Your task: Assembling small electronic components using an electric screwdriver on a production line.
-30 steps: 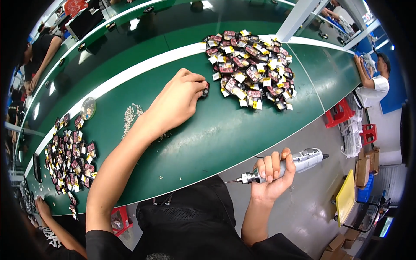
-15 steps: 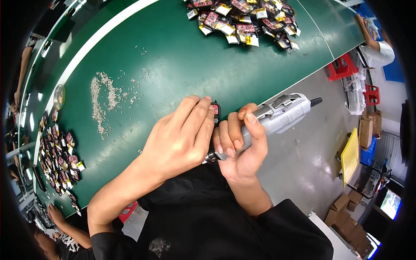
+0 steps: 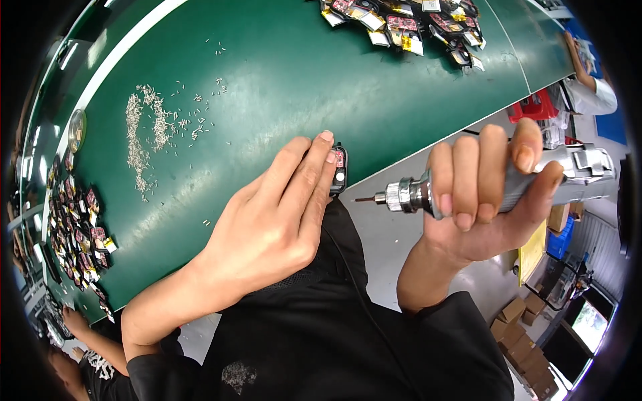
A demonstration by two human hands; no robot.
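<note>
Close to the green table's near edge, my left hand (image 3: 274,207) rests its fingers on a small black device housing (image 3: 340,175) with a red circuit board inside. Part of that housing is hidden under the fingers. My right hand (image 3: 485,190), off the table's edge to the right, is wrapped round a grey electric screwdriver (image 3: 535,188). Its thin bit (image 3: 364,200) points left toward the housing and stands clear of it. Many tiny screws (image 3: 150,127) lie scattered on the table to the left.
Piles of similar housings with batteries lie at the far right (image 3: 408,27) and left (image 3: 77,227) of the table (image 3: 267,73). A round clear dish (image 3: 77,130) stands at the left. Co-workers' arms (image 3: 580,70) show at both sides. Cartons (image 3: 525,341) and a yellow trolley (image 3: 531,257) stand on the right.
My right hand has drawn the screwdriver away from the housing, to the right, baring its bit. My left hand still lies on the housing. The view has shifted slightly.
</note>
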